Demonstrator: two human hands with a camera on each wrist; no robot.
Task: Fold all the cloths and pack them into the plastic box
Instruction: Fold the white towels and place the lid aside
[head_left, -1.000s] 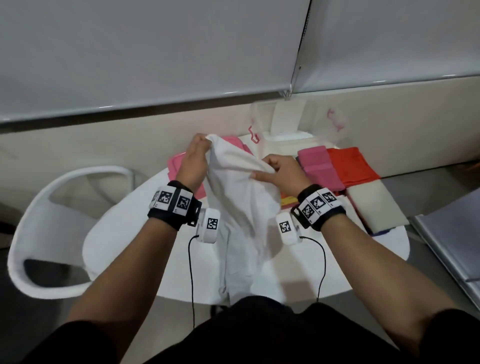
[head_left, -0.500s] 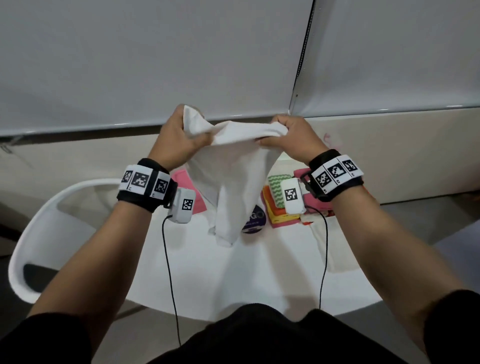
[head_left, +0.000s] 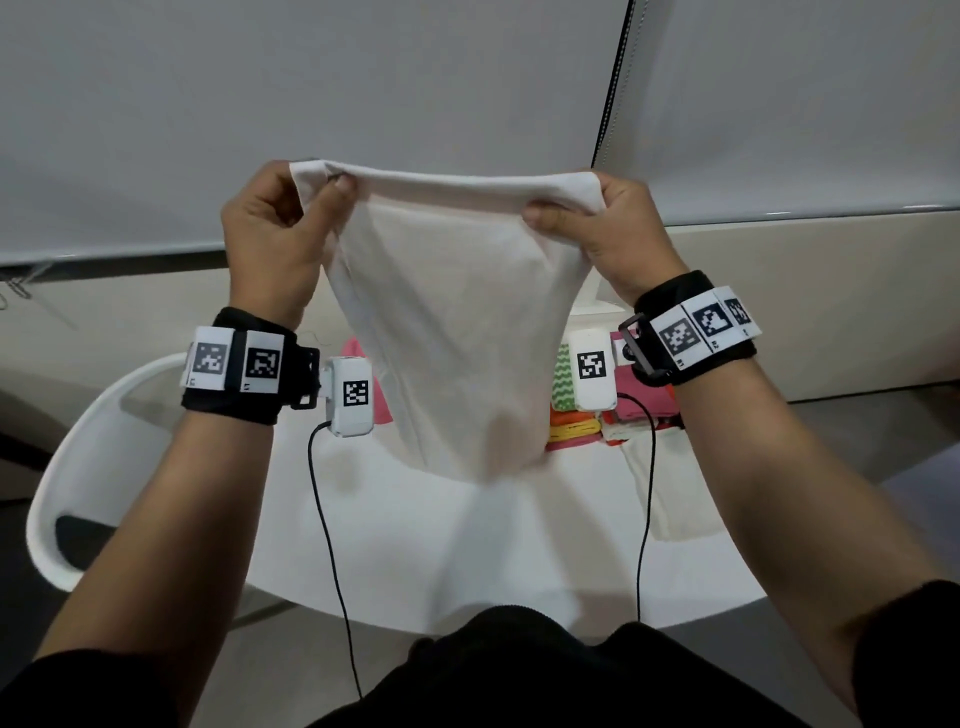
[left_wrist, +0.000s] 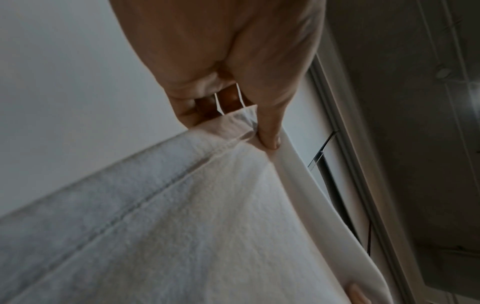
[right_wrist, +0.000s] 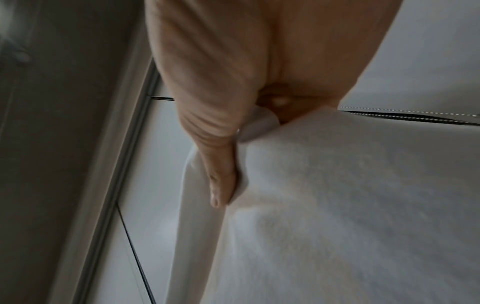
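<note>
From the head view, the left hand and the right hand hold a white cloth up in the air above the white worktop, each pinching one top corner so that the upper edge runs nearly level between them and the rest hangs down in front of the person. The lower edge of the cloth hangs clear of the worktop. Behind the hanging cloth, on the far part of the worktop, lies a stack of folded cloths in green, orange, yellow and pink, partly hidden by the right wrist's camera; a pale cloth lies flat at the right. A white chair stands to the left. In the left wrist view, the left hand has its fingers curled round the bunched corner of the cloth, thumb pressing on its hem. In the right wrist view, the right hand likewise grips its corner of the cloth, the thumb lying along the fabric's edge.
</note>
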